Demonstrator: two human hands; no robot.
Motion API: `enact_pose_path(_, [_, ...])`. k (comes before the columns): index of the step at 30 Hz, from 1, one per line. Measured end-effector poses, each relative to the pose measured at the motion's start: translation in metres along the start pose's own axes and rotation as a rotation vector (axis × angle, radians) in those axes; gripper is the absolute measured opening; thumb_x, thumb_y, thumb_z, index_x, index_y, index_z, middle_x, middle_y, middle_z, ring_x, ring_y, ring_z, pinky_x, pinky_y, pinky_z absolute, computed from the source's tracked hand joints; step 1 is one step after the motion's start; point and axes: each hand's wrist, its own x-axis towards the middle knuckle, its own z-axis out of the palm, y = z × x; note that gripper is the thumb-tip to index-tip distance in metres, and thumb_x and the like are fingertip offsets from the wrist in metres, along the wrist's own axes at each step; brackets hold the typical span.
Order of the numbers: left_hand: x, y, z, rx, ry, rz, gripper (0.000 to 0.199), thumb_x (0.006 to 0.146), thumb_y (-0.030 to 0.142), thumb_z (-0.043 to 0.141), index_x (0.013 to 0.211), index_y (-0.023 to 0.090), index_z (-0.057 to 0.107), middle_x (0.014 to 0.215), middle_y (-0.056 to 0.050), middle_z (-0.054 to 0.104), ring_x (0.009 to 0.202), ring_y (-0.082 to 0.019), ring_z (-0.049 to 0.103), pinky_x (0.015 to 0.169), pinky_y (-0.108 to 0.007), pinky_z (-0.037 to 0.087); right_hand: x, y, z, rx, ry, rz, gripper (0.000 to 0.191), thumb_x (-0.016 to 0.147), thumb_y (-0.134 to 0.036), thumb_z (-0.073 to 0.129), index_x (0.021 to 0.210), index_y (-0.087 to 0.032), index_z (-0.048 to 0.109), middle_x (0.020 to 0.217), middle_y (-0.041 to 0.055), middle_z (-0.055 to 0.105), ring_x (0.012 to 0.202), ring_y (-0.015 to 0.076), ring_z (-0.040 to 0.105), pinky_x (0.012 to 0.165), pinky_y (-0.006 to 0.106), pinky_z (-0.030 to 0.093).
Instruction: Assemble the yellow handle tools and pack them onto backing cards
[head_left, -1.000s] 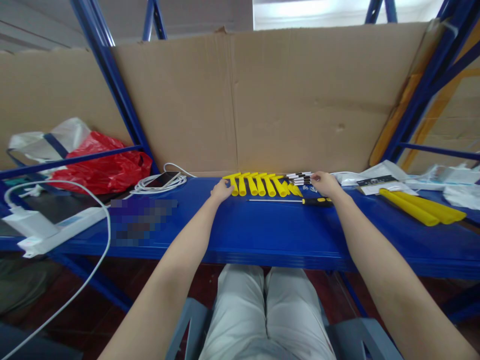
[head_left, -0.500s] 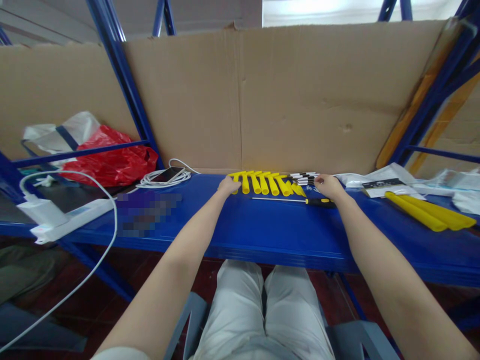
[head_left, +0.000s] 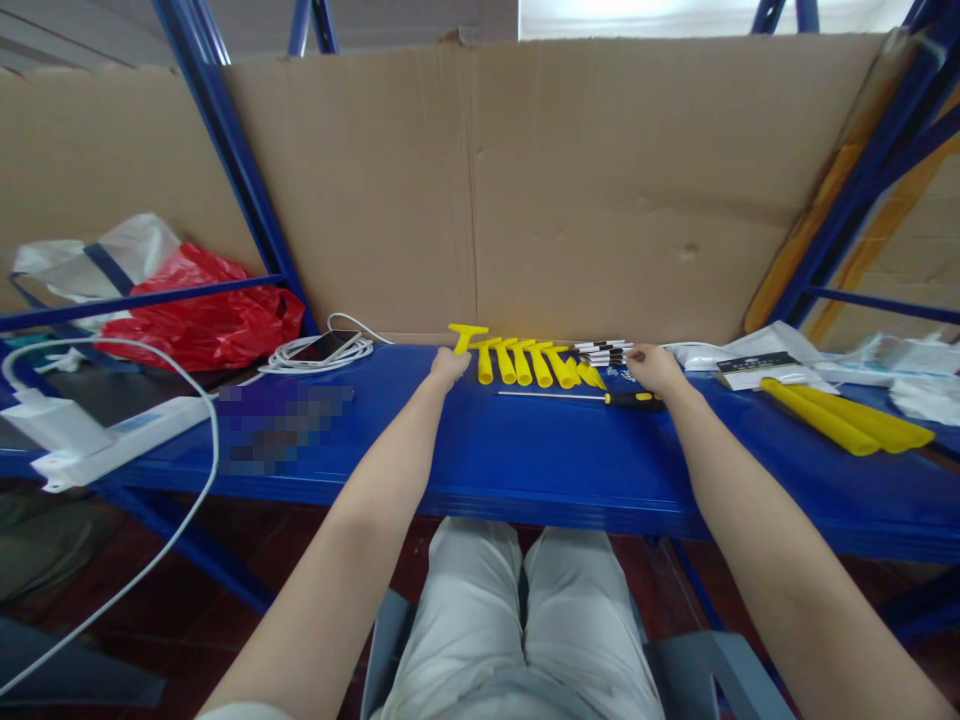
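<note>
My left hand (head_left: 450,370) is closed around the stem of a yellow T-shaped handle (head_left: 468,331), its crossbar up and raised off the shelf. Just right of it, several more yellow T-shaped handles (head_left: 522,364) lie in a row. Past the row are slim black-and-white pieces (head_left: 602,349) in a small pile, with tiny shiny bits by them. My right hand (head_left: 657,370) is at the right end of this pile, fingers pinched together; what they hold is too small to make out. A screwdriver (head_left: 628,400) with a black and yellow grip lies in front of the pile.
Two long yellow pieces (head_left: 851,418) and clear plastic bags (head_left: 795,345) lie at right on the blue shelf (head_left: 525,450). A coiled white cable (head_left: 300,355), power strip (head_left: 127,440) and red bag (head_left: 210,310) are at left. Cardboard (head_left: 585,190) stands behind.
My left hand has lifted the leftmost yellow handle out of the row, its crossbar now above the others. My right hand stays by the black-and-white pieces. The view has shifted slightly.
</note>
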Motion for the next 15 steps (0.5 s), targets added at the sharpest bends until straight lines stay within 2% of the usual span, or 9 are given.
enact_pose_path(3, [-0.005,0.011,0.000,-0.074,0.007,0.042,0.026,0.082,0.025,0.052,0.104,0.012,0.056,0.089,-0.013,0.071,0.070,-0.018,0.069,0.058,-0.024,0.049,0.001,0.004,-0.001,-0.014,0.007,0.071,0.031,0.076,-0.019,0.051,0.098,-0.016,0.071,0.097,0.0119,0.071,0.094,0.0253,0.065,0.081,0.032,0.048])
enact_pose_path(4, [-0.007,0.016,0.001,-0.165,0.040,0.074,0.025,0.082,0.023,0.053,0.104,0.012,0.055,0.088,-0.012,0.071,0.067,-0.016,0.068,0.057,-0.024,0.049,0.001,0.007,-0.003,-0.018,0.009,0.104,0.031,0.075,-0.019,0.051,0.098,-0.016,0.072,0.097,0.0130,0.071,0.095,0.0268,0.065,0.080,0.033,0.048])
enact_pose_path(8, [-0.020,0.037,0.003,-0.443,0.135,0.197,0.026,0.079,0.016,0.054,0.104,0.015,0.049,0.083,-0.005,0.068,0.067,-0.013,0.066,0.057,-0.022,0.049,0.001,0.020,-0.010,-0.012,0.041,0.231,0.029,0.069,-0.018,0.055,0.092,-0.016,0.073,0.093,0.0159,0.070,0.095,0.0309,0.065,0.076,0.036,0.050])
enact_pose_path(12, [-0.031,0.048,0.008,-0.555,0.107,0.258,0.021,0.081,0.018,0.056,0.100,0.016,0.047,0.076,-0.001,0.064,0.065,-0.012,0.064,0.059,-0.022,0.049,0.003,0.035,-0.014,-0.052,0.018,0.370,0.025,0.069,-0.020,0.058,0.090,-0.017,0.072,0.091,0.0135,0.070,0.093,0.0289,0.066,0.075,0.036,0.052])
enact_pose_path(15, [-0.038,0.050,0.009,-0.552,0.093,0.289,0.019,0.081,0.016,0.056,0.096,0.018,0.046,0.078,0.000,0.062,0.068,-0.012,0.063,0.061,-0.022,0.050,0.006,0.041,-0.013,-0.096,-0.062,0.366,0.018,0.071,-0.027,0.063,0.083,-0.017,0.071,0.084,0.0110,0.069,0.092,0.0277,0.066,0.077,0.037,0.052])
